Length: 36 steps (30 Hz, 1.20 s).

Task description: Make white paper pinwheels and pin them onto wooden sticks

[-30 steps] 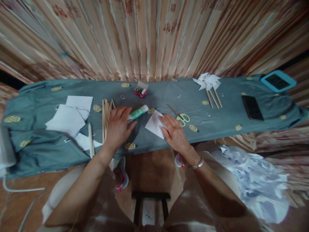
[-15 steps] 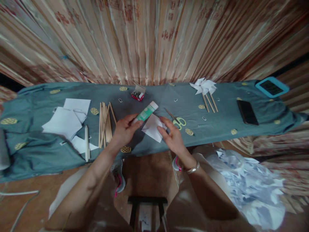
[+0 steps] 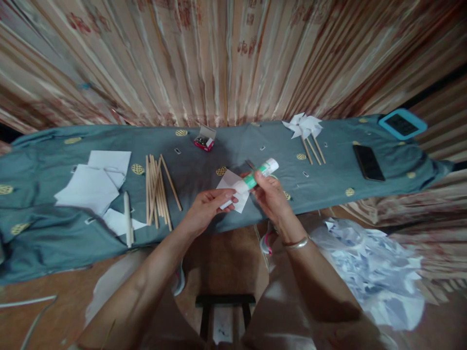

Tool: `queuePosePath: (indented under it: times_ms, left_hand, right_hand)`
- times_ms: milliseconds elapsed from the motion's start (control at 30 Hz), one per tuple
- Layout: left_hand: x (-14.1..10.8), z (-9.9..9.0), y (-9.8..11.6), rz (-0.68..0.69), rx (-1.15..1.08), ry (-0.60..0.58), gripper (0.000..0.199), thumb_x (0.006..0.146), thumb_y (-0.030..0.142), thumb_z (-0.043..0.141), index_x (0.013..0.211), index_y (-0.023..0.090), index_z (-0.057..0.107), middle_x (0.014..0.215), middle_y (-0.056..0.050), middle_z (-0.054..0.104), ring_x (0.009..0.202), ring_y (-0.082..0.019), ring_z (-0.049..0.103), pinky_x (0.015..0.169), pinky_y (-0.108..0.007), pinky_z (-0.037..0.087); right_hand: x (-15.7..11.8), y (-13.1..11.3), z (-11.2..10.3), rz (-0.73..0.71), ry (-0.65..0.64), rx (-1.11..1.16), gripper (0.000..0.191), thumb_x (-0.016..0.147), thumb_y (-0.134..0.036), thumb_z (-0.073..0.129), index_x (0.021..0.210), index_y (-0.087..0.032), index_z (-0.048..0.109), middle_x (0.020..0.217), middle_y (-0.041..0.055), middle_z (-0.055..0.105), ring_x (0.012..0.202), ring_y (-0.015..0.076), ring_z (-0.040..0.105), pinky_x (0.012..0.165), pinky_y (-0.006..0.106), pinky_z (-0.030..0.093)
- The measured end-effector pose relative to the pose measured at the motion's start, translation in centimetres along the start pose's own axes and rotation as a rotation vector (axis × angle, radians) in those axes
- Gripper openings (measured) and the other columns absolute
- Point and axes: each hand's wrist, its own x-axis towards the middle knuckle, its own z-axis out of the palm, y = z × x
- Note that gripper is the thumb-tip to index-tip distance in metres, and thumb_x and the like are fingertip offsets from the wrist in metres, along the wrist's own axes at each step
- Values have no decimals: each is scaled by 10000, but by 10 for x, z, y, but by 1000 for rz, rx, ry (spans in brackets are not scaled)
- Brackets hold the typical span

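My right hand [image 3: 270, 194] is wrapped round a green and white glue stick [image 3: 260, 175], which tilts up to the right above a small white paper [image 3: 228, 181]. The fingers of my left hand [image 3: 211, 206] are pinched together at the stick's lower left end, over the paper's left side; whether they grip the end of the stick or the paper is hard to tell. Scissors [image 3: 250, 164] lie behind my right hand, mostly hidden by it and the stick.
White sheets [image 3: 87, 187], a white pen-like tool [image 3: 128, 218] and wooden sticks [image 3: 156, 194] lie left. A small red box [image 3: 204, 141] stands behind. Right are paper pinwheels [image 3: 302, 127], a phone [image 3: 368, 163], a blue-framed device [image 3: 402, 124] and a bag of paper scraps [image 3: 372, 272].
The glue stick has passed from my left hand to my right and moved right. My left hand has come to its lower end. The view has shifted slightly.
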Motion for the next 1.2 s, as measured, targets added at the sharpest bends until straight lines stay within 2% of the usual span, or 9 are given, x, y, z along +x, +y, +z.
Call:
queuePosePath:
  times_ms: [100, 167, 267, 467, 633, 733, 900, 1067, 1200]
  left_hand:
    - [5, -20, 2, 165, 293, 132, 517, 738, 545, 748, 1053, 136, 758, 885, -85, 745, 733, -171, 642, 729, -320, 530]
    - [11, -38, 5, 365, 592, 257, 443, 799, 453, 690, 1131, 163, 732, 987, -86, 741, 870, -222, 670, 840, -389, 541]
    - [24, -62, 7, 589, 1085, 316, 338, 850, 267, 602, 1165, 211, 714, 1198, -94, 692, 1143, -265, 615, 1049, -463, 459]
    - [41, -81, -5, 646, 1391, 300, 345, 889, 235, 516, 1183, 179, 689, 1288, -128, 644, 1184, -305, 581, 1064, -538, 445]
    - [36, -75, -3, 659, 1426, 329, 347, 908, 269, 523, 1225, 210, 650, 1381, -109, 586, 1318, -328, 488, 1109, -568, 399]
    - [29, -62, 2, 750, 1427, 359, 337, 931, 248, 521, 1254, 238, 617, 1444, -88, 538, 1429, -307, 378, 1167, -565, 338]
    - [19, -31, -15, 848, 1389, -12, 322, 998, 213, 421, 1227, 179, 644, 1332, -124, 637, 1348, -244, 504, 1107, -471, 454]
    - [11, -14, -38, 731, 1497, -117, 434, 948, 353, 574, 1349, 188, 588, 1530, -199, 446, 1469, -364, 338, 1151, -612, 335]
    - [9, -12, -41, 699, 1557, -97, 487, 925, 388, 610, 1361, 174, 581, 1520, -235, 442, 1467, -393, 331, 1152, -623, 310]
  right_hand:
    - [9, -3, -7, -3, 143, 37, 377, 729, -573, 777, 758, -214, 666, 742, -5, 715, 641, 112, 627, 572, 236, 511]
    - [11, -4, -11, 47, 180, 90, 402, 742, -594, 756, 760, -206, 650, 751, 1, 723, 606, 100, 621, 524, 218, 500]
    - [11, -2, -14, 117, 194, 158, 412, 725, -589, 774, 782, -196, 665, 747, 8, 734, 600, 90, 635, 517, 193, 512]
    - [8, 0, -19, 171, 110, 155, 288, 694, -435, 840, 821, -209, 713, 802, 0, 763, 669, 105, 682, 603, 199, 583]
    - [6, -1, -21, 208, 78, 218, 239, 646, -289, 867, 829, -201, 741, 850, 0, 774, 799, 116, 710, 812, 227, 598]
    - [5, -2, -22, 216, 105, 234, 228, 627, -276, 873, 797, -210, 737, 801, -10, 767, 771, 128, 708, 776, 245, 613]
    - [4, -2, -22, 204, 105, 164, 263, 640, -339, 889, 777, -208, 707, 763, -17, 753, 690, 102, 692, 693, 209, 604]
    - [4, 1, -21, 185, 137, 60, 328, 691, -495, 837, 752, -218, 672, 667, -23, 701, 596, 90, 642, 559, 187, 558]
    - [7, 6, -21, 72, 145, -100, 368, 681, -535, 827, 717, -208, 663, 629, -31, 638, 562, 82, 572, 530, 203, 518]
